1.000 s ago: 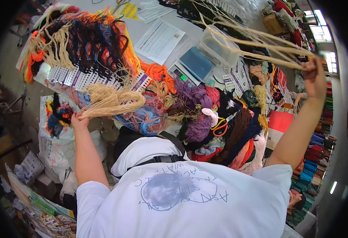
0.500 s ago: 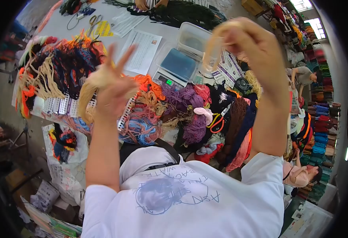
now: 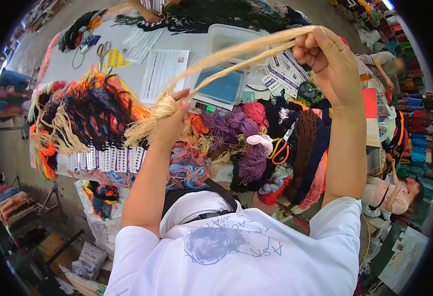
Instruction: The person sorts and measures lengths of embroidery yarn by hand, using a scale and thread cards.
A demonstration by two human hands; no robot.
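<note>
A bench [image 3: 73, 64] crowded with yarn: a dark and orange heap [image 3: 90, 111] on sample cards [image 3: 108, 159], purple skeins [image 3: 238, 123], scissors [image 3: 278, 150], a scale [image 3: 220, 89] with a tub [image 3: 231, 37] behind, a printed sheet [image 3: 163, 74]. Another person's hand [image 3: 150, 15] works at the far edge. Both arms are raised over this clutter. The left hand [image 3: 172, 123] has its fingers closed round a beige bundle [image 3: 150, 123]; its strands [image 3: 231, 52] run taut up to the right hand [image 3: 327, 61], fingers pinched shut on them, above the scale.

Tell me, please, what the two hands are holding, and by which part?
Both hold one beige yarn bundle: the left hand grips its bunched end, the right hand grips the other end of the stretched strands.
</note>
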